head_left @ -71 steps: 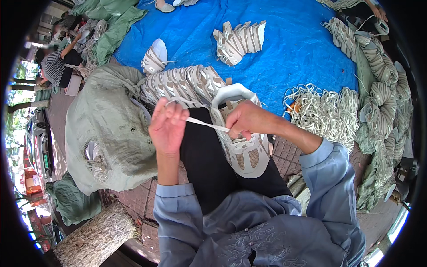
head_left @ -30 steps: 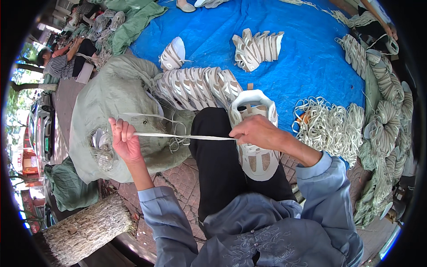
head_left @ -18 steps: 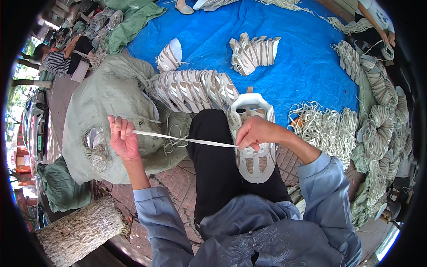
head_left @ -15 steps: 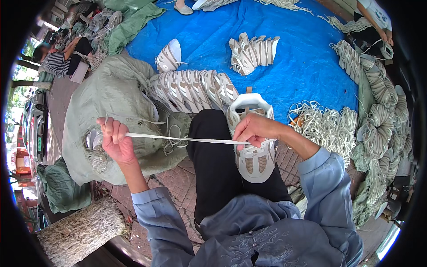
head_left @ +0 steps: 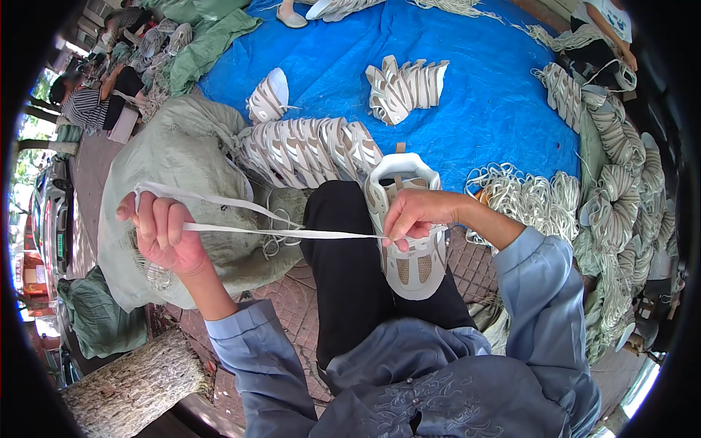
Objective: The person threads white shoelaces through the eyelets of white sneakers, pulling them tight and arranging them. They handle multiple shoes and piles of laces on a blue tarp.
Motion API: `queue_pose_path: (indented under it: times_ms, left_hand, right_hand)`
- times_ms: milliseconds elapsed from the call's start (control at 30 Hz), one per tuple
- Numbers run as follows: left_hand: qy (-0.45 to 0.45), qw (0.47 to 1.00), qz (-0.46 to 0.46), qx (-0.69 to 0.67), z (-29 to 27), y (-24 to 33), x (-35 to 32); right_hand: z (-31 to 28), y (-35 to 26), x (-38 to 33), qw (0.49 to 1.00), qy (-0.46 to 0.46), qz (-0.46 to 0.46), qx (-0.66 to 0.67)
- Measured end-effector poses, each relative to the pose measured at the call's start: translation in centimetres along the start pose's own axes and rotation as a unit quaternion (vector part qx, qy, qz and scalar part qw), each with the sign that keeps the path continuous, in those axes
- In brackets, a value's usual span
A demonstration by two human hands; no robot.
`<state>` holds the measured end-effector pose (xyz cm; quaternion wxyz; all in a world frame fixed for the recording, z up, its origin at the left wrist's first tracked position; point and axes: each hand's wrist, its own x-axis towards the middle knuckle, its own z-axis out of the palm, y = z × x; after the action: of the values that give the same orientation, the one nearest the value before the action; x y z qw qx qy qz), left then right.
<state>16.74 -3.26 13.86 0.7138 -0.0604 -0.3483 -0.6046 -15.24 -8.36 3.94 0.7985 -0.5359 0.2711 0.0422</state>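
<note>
A white and tan shoe upper point(head_left: 415, 271) rests across my lap over my dark trousers, its opening pointing away from me. My right hand point(head_left: 422, 213) is over its middle, thumb and fingers pinching a flat white shoelace point(head_left: 292, 233) at the eyelet area. The lace runs leftward to my left hand point(head_left: 165, 232), whose fingers are curled round it. From that hand a second strand loops back toward my left knee. The right palm and fingers hide part of the shoe's lacing.
A stack of shoe uppers point(head_left: 303, 150) and a greenish sack point(head_left: 146, 190) are at the left. The blue tarp point(head_left: 489, 80) carries another upper bundle point(head_left: 405, 87). White laces point(head_left: 526, 204) lie heaped at the right, beside stacked uppers point(head_left: 621, 204). Other people sit at the far left and far right.
My left hand has moved farther left with the lace, and a second strand now stretches from it. My right hand remains pinched at the shoe.
</note>
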Motion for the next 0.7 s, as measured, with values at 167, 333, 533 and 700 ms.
queue_pose_path:
  times_ms: [167,333,533,700]
  left_hand:
    - [0.053,0.997,-0.01,0.057,-3.4,0.2,-1.3]
    - [0.287,0.763,-0.2,0.544,-5.5,0.2,-3.5]
    - [0.2,0.705,-0.493,0.469,0.4,-7.4,-10.9]
    - [0.267,0.837,-0.34,0.336,0.2,-15.2,-12.5]
  right_hand:
    - [0.0,0.6,0.8,0.996,0.086,-0.028,-0.025]
    - [0.8,0.5,1.3,0.986,0.15,-0.04,-0.06]
    - [1.3,0.6,1.2,0.974,0.206,-0.056,-0.073]
    - [3.3,0.8,1.9,0.935,0.241,-0.171,-0.196]
